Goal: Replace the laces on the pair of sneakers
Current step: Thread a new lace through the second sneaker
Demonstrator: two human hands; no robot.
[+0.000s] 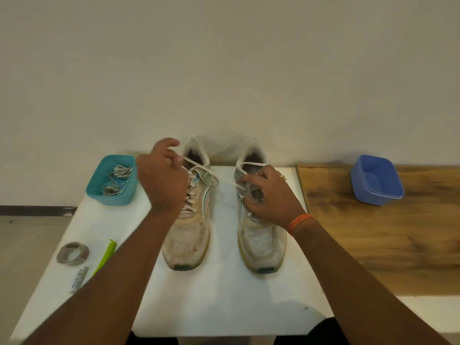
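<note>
Left hand (163,180) pinches the white lace (219,179) above the left sneaker (190,220); right hand (267,192) grips its far end at three o'clock, over the right sneaker (261,240). Uneven tension could yank it from the eyelets.

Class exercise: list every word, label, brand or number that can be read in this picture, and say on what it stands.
"MaxBright" (a best reading, blurred): on the small grey tube lying at the white table's left edge.
Sneakers: only coloured stripes, no readable brand.
Tape roll, teal tub, blue tub: no text shows.
</note>
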